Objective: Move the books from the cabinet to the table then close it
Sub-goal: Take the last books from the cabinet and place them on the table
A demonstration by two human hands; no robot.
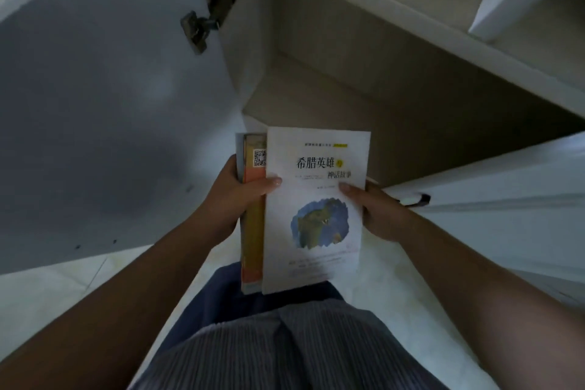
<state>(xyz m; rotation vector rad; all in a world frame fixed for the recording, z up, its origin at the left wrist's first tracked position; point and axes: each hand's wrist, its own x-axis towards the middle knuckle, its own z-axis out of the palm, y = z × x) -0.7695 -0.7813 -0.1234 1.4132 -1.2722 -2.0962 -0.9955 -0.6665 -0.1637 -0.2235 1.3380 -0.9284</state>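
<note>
I hold a small stack of books in front of my waist with both hands. The top one is a white book [316, 209] with black Chinese title and a blue-green picture. An orange book [253, 231] with a QR code peeks out at its left side. My left hand [234, 199] grips the stack's left edge, thumb on the white cover. On the right edge sits my right hand [376, 212], thumb on top. Beyond the books the cabinet [364, 98] stands open, its beige inside looking bare where it shows.
The left cabinet door [104, 111] is swung wide open, with a metal hinge [209, 9] at its top. The right door [506, 206] stands open beside my right arm. A white shelf edge [411, 9] runs above the opening. Pale tiled floor lies below.
</note>
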